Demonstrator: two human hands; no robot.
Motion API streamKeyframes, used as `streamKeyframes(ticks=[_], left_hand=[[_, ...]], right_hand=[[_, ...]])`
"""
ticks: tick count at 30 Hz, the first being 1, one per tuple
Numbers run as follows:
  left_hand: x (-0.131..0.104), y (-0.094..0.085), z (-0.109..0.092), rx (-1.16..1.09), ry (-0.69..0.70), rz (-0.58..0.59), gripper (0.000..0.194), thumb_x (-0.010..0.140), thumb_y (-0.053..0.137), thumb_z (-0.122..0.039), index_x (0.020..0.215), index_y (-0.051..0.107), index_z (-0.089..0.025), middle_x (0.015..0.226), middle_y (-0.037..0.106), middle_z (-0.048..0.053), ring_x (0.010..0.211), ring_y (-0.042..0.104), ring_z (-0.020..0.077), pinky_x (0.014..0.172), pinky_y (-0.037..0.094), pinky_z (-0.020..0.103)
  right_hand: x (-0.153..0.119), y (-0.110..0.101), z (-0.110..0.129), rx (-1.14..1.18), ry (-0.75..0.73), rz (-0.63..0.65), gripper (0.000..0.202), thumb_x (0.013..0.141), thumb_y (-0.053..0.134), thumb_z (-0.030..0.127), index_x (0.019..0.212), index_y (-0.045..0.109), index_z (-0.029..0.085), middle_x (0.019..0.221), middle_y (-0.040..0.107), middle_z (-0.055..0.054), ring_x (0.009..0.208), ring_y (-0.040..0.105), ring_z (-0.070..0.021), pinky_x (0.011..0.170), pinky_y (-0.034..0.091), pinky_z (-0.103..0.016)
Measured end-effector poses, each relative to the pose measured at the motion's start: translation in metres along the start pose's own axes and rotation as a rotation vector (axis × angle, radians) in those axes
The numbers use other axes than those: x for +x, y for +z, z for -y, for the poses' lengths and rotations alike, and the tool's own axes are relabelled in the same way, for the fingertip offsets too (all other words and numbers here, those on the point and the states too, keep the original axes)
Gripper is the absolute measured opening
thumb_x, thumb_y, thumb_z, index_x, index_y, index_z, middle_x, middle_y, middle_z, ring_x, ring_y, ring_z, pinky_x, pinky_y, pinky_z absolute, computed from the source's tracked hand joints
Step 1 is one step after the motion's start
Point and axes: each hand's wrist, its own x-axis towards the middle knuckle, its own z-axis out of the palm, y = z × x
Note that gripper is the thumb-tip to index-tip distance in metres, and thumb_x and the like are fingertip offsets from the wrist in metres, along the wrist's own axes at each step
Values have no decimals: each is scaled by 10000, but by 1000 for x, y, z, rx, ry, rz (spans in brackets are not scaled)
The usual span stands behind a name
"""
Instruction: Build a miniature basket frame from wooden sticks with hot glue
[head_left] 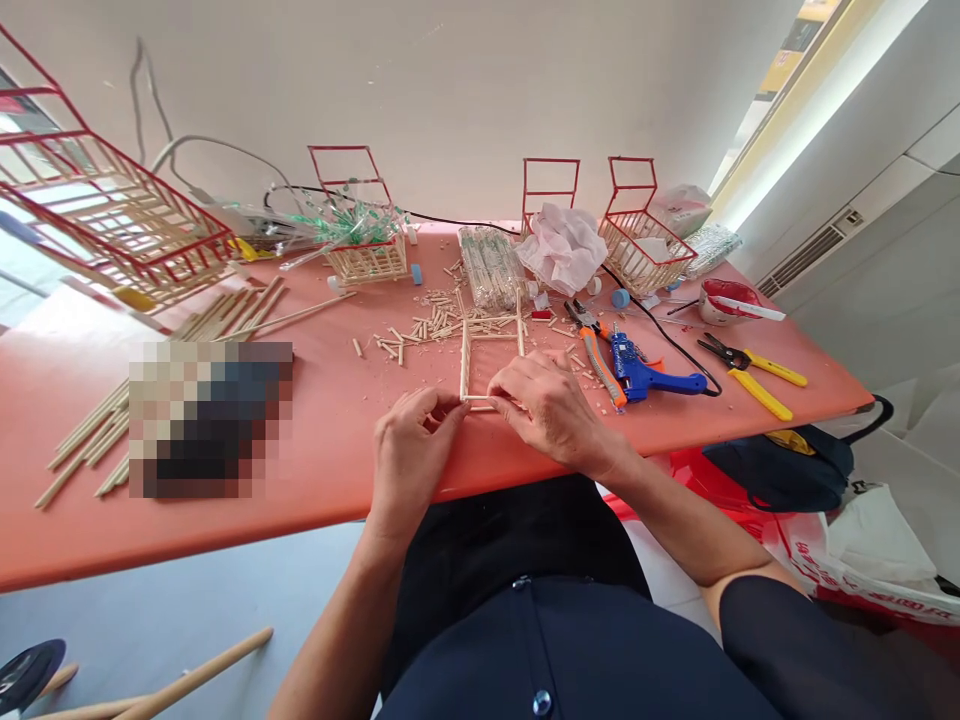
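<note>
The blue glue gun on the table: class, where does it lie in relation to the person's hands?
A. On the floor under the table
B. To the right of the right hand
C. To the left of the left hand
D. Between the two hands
B: the blue glue gun lies on the red table beyond the right hand, beside the orange-handled pliers; the left hand is on the other side.

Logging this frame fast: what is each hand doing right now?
Left hand: fingers pinched on the stick frame, near end.
Right hand: fingers closed on the same end.
</note>
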Motion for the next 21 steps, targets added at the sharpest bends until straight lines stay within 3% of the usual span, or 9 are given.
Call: streamKeyframes(ticks=[21], left_hand=[[-3, -2, -1, 17, -19, -27, 120, 846, 712, -347, 763, 742, -265, 743, 734, -7, 688, 613, 194, 717, 486, 314]], right_hand=[[2, 1, 1, -74, -5, 60, 167, 1102, 571, 243, 1016, 705, 194, 1037, 786, -71, 990, 609, -244, 995, 271, -413]])
